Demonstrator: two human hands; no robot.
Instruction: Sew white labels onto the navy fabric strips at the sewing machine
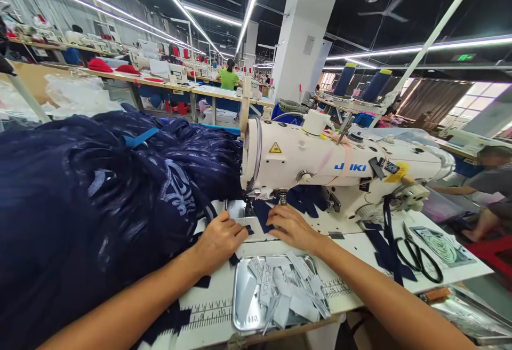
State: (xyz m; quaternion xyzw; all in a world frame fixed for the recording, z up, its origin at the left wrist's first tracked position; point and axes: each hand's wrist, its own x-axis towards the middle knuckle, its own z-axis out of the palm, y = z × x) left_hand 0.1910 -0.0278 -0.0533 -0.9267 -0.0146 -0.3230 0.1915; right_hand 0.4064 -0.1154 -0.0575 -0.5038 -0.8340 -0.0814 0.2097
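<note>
At the centre of the frame, the left hand [219,240] and right hand [291,227] are lying flat, fingers open, pressing a small dark navy fabric piece [261,214] under the white sewing machine [340,166]. I think feeding it slowly and straight is best.

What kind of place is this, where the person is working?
Most likely a garment factory floor. A white industrial sewing machine stands before the hands, a metal tray holds fabric labels, and long rows of worktables with other workers run under strip lights.
</note>
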